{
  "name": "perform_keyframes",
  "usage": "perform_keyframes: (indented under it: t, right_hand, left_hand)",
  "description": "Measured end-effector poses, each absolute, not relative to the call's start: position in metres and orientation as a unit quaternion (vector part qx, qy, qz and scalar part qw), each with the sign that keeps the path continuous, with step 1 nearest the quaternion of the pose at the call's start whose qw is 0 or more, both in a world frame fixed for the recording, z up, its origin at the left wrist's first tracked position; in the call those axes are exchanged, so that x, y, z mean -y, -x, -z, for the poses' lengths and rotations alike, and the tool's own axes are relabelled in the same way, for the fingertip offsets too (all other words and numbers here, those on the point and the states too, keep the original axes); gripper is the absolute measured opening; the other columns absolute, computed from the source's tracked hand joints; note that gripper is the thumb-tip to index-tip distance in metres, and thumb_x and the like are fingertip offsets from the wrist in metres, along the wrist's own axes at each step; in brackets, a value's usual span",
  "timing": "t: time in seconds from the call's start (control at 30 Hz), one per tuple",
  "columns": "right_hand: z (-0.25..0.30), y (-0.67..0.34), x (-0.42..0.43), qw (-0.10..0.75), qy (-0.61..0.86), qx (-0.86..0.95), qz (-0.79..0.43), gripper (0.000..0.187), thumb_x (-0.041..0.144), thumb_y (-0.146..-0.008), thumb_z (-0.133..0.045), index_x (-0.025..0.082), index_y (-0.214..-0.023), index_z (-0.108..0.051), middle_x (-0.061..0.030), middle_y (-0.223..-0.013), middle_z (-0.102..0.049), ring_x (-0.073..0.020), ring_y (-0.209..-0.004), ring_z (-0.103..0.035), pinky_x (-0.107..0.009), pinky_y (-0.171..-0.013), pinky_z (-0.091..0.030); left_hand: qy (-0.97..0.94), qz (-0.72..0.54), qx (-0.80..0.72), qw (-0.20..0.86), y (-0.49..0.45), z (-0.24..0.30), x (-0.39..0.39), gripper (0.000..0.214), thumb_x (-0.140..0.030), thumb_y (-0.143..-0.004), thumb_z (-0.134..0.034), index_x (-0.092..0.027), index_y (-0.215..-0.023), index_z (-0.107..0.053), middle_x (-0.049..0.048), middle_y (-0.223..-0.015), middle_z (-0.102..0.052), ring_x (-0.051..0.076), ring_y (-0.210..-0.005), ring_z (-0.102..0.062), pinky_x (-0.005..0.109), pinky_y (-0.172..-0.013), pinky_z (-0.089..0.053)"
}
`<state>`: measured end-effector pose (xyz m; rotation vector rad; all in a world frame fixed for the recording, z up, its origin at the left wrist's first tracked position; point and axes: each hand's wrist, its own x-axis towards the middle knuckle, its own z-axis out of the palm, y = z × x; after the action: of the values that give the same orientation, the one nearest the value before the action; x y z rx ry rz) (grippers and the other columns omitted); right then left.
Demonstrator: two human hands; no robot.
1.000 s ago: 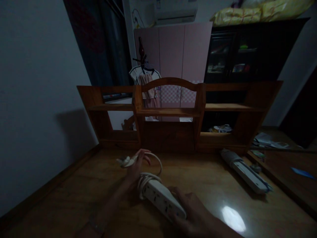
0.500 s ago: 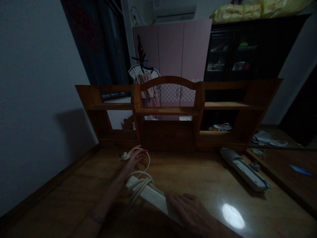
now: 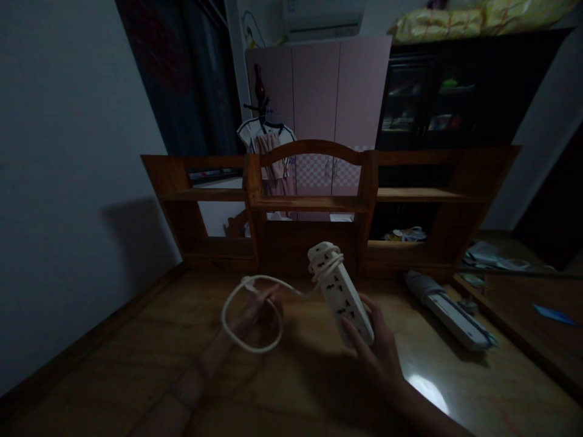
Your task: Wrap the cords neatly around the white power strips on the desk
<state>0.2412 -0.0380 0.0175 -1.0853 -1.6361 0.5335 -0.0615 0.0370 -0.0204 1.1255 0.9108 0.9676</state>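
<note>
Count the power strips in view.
2: one power strip in the grip of the right hand; another strip, sockets not visible, on the wooden surface, farther right. Others may be hidden behind the shelf.

Pale wall (image 3: 68,145), 9 o'clock; dark curtain (image 3: 182,73), 11; pink wardrobe (image 3: 316,91), 12; black cabinet (image 3: 492,91) with glass doors, 2. Arch-topped wooden shelf unit (image 3: 314,205) spans the centre. Bright reflection (image 3: 428,391) lies at 5. Lighting is dim.

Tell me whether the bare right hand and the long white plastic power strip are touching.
Touching. The head view shows the right hand gripping the near end of the power strip, thumb on its socketed face.
</note>
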Motion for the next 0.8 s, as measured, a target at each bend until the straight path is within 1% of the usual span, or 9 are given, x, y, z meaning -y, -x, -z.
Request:
perform_keyframes:
  t: [0.1,0.2,0.27,0.37,0.43,0.5,0.57,0.63,0.8]
  right_hand:
    - [-0.018,-0.242,0.033,0.525,0.471,0.659,-0.260,0.047,0.042,-0.087,-0.054,0.023,-0.128,-0.042,-0.0085,-0.120,-0.058,-0.0234,-0.105,-0.058,-0.035,-0.084,-0.050]
    - [-0.014,-0.242,0.028,0.512,0.491,0.636,-0.302,0.045,0.045,-0.088,-0.051,0.022,-0.127,-0.044,-0.0091,-0.117,-0.059,-0.0239,-0.101,-0.060,-0.036,-0.081,-0.051]
    - [-0.012,-0.243,0.025,0.506,0.497,0.630,-0.317,0.046,0.047,-0.088,-0.051,0.021,-0.126,-0.045,-0.0097,-0.114,-0.061,-0.0246,-0.098,-0.061,-0.037,-0.080,-0.051]
    - [-0.011,-0.242,0.023,0.499,0.490,0.642,-0.315,0.047,0.048,-0.086,-0.053,0.021,-0.124,-0.047,-0.0094,-0.113,-0.062,-0.0252,-0.098,-0.061,-0.037,-0.080,-0.051]
    - [-0.012,-0.241,0.024,0.483,0.488,0.654,-0.317,0.046,0.048,-0.086,-0.053,0.021,-0.122,-0.047,-0.0084,-0.112,-0.063,-0.0247,-0.097,-0.061,-0.037,-0.081,-0.050]
    - [-0.012,-0.239,0.026,0.461,0.486,0.668,-0.325,0.043,0.048,-0.087,-0.052,0.022,-0.121,-0.047,-0.0072,-0.112,-0.063,-0.0238,-0.097,-0.061,-0.035,-0.080,-0.050]
    - [-0.011,-0.237,0.029,0.442,0.478,0.684,-0.329,0.041,0.047,-0.087,-0.051,0.023,-0.121,-0.047,-0.0062,-0.112,-0.063,-0.0229,-0.096,-0.061,-0.034,-0.078,-0.050]
    - [-0.009,-0.235,0.031,0.433,0.470,0.696,-0.327,0.040,0.046,-0.087,-0.052,0.023,-0.120,-0.046,-0.0054,-0.111,-0.063,-0.0223,-0.095,-0.062,-0.033,-0.077,-0.050]
    - [-0.006,-0.237,0.030,0.419,0.467,0.710,-0.320,0.038,0.046,-0.088,-0.052,0.023,-0.118,-0.047,-0.0047,-0.107,-0.065,-0.0216,-0.091,-0.063,-0.031,-0.073,-0.049]
  left_hand:
    - [-0.494,-0.408,-0.373,0.671,0.060,0.024,-0.033,0.043,-0.045,-0.080,-0.054,-0.017,-0.048,-0.058,0.0006,-0.032,-0.041,0.012,-0.030,-0.041,0.024,-0.034,-0.030]
    - [-0.489,-0.448,-0.331,0.671,0.060,0.026,-0.024,0.018,-0.036,-0.076,-0.062,-0.018,-0.072,-0.067,-0.0033,-0.037,-0.041,0.011,-0.033,-0.042,0.023,-0.037,-0.033]
    - [-0.484,-0.477,-0.299,0.670,0.060,0.025,-0.021,0.019,-0.031,-0.074,-0.064,-0.021,-0.090,-0.068,-0.0049,-0.039,-0.042,0.010,-0.033,-0.041,0.021,-0.036,-0.031]
    - [-0.473,-0.514,-0.267,0.663,0.060,0.018,-0.021,0.020,-0.028,-0.079,-0.059,-0.021,-0.096,-0.067,-0.0038,-0.043,-0.050,0.010,-0.034,-0.043,0.021,-0.036,-0.032]
    - [-0.463,-0.526,-0.256,0.666,0.059,0.008,-0.022,0.026,-0.031,-0.083,-0.052,-0.018,-0.101,-0.066,0.0029,-0.062,-0.065,0.013,-0.045,-0.055,0.025,-0.046,-0.043]
    - [-0.446,-0.512,-0.238,0.694,0.055,-0.002,-0.022,0.039,-0.035,-0.086,-0.044,-0.014,-0.113,-0.062,0.0119,-0.092,-0.070,0.021,-0.071,-0.066,0.035,-0.069,-0.051]
    - [-0.433,-0.497,-0.209,0.722,0.051,-0.011,-0.021,0.050,-0.038,-0.086,-0.041,-0.014,-0.129,-0.051,0.0160,-0.114,-0.064,0.030,-0.098,-0.063,0.049,-0.089,-0.045]
    - [-0.437,-0.516,-0.179,0.715,0.045,-0.016,-0.018,0.054,-0.036,-0.085,-0.044,-0.020,-0.136,-0.042,0.0148,-0.125,-0.059,0.032,-0.112,-0.057,0.056,-0.098,-0.036]
    - [-0.469,-0.607,-0.147,0.625,0.038,-0.015,-0.015,0.050,-0.029,-0.084,-0.050,-0.023,-0.133,-0.045,0.0116,-0.134,-0.052,0.030,-0.127,-0.044,0.053,-0.105,-0.028]
